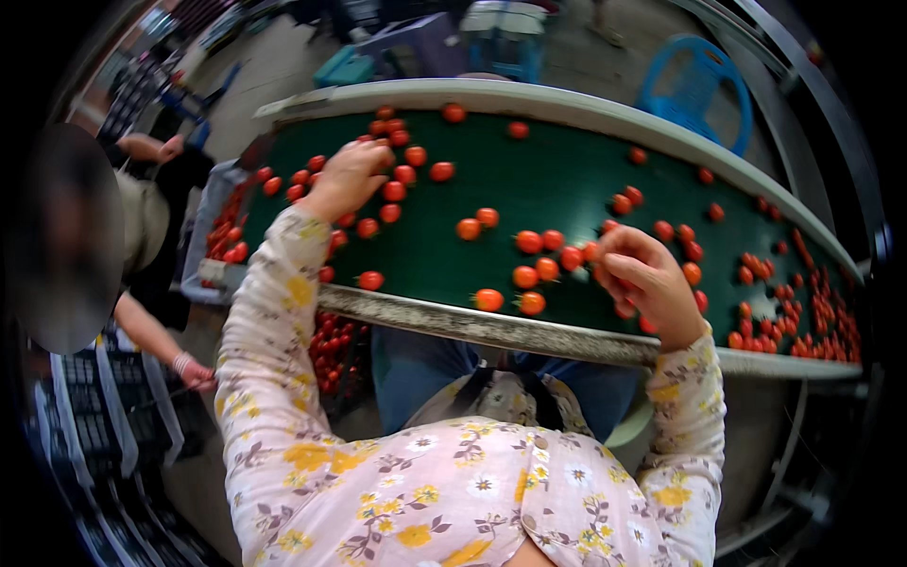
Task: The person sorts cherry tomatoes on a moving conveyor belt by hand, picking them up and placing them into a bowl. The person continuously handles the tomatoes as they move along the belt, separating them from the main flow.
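Small red cherry tomatoes (pixel 545 269) lie scattered over a green conveyor belt (pixel 453 163) in front of me. On the left of the belt, my left hand (pixel 351 177) reaches palm down over a loose group of tomatoes. Its fingertips are beside a tomato (pixel 397 137) near the far side, and what lies under them is hidden. My right hand (pixel 641 280) hovers above the right-hand part of the belt, fingers curled towards the thumb. A tomato (pixel 590 251) shows just left of its fingertips. Red is visible below the fingers, but I cannot tell whether it is held.
At the belt's left end stands a grey crate (pixel 195 248) with tomatoes inside. More tomatoes (pixel 333 351) sit below the near rail (pixel 482 322). A person (pixel 145 212) is at the left, beside stacked dark crates (pixel 106 425). Beyond the far rail is a blue plastic chair (pixel 698 92).
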A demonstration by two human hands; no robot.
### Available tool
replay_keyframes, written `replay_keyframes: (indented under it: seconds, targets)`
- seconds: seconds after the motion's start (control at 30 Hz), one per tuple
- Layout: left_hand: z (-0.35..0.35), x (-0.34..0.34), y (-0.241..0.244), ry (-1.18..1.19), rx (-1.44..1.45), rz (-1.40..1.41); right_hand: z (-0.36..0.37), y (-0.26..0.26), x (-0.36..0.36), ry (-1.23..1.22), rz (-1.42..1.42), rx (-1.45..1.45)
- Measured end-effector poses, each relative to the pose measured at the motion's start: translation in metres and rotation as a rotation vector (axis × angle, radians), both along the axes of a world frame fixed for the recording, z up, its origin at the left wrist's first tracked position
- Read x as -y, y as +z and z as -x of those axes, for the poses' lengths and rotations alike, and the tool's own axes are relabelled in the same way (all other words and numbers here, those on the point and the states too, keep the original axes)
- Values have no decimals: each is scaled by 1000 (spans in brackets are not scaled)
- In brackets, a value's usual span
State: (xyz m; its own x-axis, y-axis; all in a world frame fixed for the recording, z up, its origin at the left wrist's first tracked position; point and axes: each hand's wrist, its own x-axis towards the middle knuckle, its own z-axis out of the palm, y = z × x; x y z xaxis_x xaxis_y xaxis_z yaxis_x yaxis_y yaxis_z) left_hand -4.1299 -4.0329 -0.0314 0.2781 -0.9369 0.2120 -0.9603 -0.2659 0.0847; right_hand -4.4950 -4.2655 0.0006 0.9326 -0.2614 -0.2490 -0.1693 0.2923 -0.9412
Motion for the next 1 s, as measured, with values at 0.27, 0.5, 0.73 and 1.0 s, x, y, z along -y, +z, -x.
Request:
replay_keyframes:
  seconds: [0.27, 0.5, 0.73, 1.0]
  targets:
    - [175, 19, 60, -293, -674, 272, 41, -4, -62, 99, -243, 183]
    - [285, 67, 48, -803, -587, 130, 104, -20, -79, -44, -445, 176]
    - [299, 109, 45, -963, -435, 19, 211, -62, -52, -362, -464, 98]
    - [235, 138, 5, -696, -227, -198, 344, -318, -30, -822, -487, -654]
